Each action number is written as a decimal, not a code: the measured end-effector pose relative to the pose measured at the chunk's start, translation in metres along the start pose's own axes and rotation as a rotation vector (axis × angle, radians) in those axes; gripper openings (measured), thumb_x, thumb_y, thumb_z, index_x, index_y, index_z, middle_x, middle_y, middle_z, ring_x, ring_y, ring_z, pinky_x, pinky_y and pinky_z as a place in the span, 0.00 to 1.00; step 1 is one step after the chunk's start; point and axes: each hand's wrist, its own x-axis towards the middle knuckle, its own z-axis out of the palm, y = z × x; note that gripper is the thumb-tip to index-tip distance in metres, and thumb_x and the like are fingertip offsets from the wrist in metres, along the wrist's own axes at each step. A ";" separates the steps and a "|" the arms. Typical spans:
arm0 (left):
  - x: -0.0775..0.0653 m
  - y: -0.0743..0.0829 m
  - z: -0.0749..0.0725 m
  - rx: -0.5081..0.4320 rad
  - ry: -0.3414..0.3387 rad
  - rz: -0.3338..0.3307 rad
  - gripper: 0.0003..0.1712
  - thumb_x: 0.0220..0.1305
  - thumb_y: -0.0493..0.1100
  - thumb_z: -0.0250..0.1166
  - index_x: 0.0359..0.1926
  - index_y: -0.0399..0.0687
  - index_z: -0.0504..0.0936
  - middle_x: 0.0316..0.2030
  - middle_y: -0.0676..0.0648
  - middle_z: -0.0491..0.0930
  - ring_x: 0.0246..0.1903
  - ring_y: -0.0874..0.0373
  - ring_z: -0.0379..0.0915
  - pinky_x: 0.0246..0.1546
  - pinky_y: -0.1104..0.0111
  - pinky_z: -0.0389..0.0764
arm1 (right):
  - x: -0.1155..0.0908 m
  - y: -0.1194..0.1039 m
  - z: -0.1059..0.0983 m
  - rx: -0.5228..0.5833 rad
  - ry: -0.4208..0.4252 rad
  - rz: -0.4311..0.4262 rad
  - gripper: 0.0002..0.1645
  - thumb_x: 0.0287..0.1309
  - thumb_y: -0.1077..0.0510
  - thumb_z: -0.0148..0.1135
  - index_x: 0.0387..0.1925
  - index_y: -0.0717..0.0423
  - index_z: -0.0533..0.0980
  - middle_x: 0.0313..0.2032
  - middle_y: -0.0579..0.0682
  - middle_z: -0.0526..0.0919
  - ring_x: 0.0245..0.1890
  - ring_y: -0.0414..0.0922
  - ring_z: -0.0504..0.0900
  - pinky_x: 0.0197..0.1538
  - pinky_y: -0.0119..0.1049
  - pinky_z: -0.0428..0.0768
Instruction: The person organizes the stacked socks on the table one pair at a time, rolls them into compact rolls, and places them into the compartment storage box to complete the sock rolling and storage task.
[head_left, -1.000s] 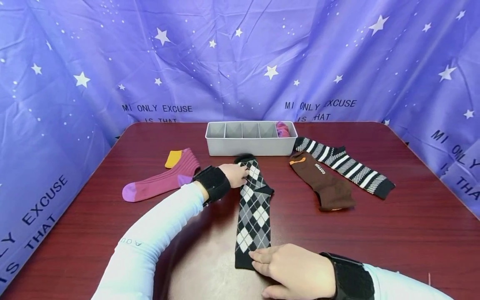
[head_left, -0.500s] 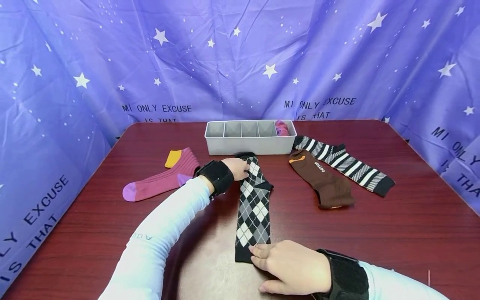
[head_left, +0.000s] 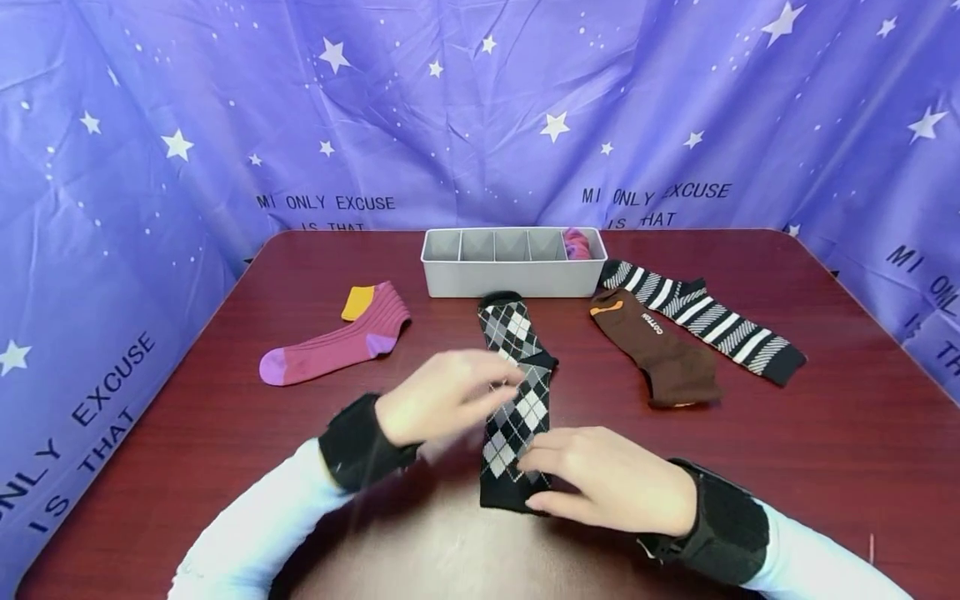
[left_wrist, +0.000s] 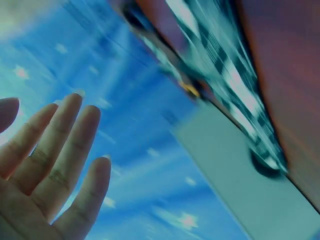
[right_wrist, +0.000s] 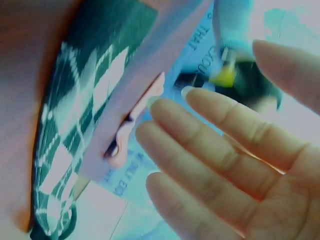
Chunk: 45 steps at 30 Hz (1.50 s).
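Left hand (head_left: 450,396) blurred in head view, hiding part of argyle sock (head_left: 532,408); right hand (head_left: 611,479) covers part of cuff (head_left: 498,492). Lower part of pink bundle (head_left: 577,245) hidden inside gray divided box (head_left: 513,280). White sleeves (head_left: 255,521) cut off.

we'd tag this as an indoor staged tabletop set: purple-blue star-print cloth (head_left: 480,158) hangs behind and along both sides of a glossy dark red wood-grain table (head_left: 817,458), screening off the rest. home, office or lab, we can't tell.
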 end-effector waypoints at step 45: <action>-0.037 0.027 0.031 0.159 -0.344 -0.028 0.03 0.47 0.42 0.58 0.22 0.56 0.73 0.22 0.59 0.70 0.22 0.66 0.70 0.21 0.73 0.70 | 0.003 0.012 0.023 -0.203 -0.138 0.067 0.02 0.45 0.54 0.57 0.21 0.44 0.73 0.22 0.38 0.66 0.25 0.35 0.68 0.33 0.30 0.68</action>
